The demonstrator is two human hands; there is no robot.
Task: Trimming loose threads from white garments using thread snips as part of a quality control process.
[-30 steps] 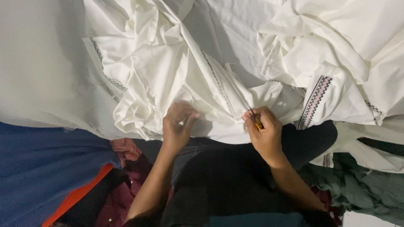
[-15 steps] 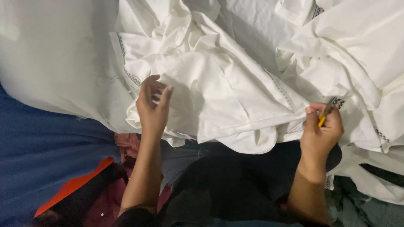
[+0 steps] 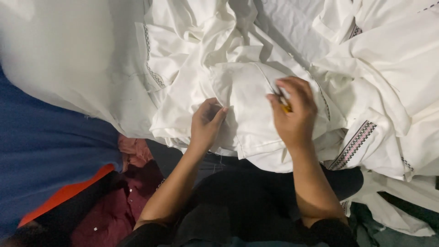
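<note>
While left hand [image 3: 206, 122] pinches white cloth [image 3: 249, 110], right hand [image 3: 292, 114] grips small yellow tool [image 3: 286, 109], its direction hidden.

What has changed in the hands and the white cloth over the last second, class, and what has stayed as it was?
The hands, spread wide apart half a second ago, have come together over a smoothed fold of the white cloth. The left hand, lifted with fingers open then, now pinches the fold's edge. The right hand moved in from the right. It still holds the small yellow tool; the blue cloth stays at the left.

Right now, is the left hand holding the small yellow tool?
No, the yellow tool sits in the right hand; the left hand only pinches the white cloth.
</note>
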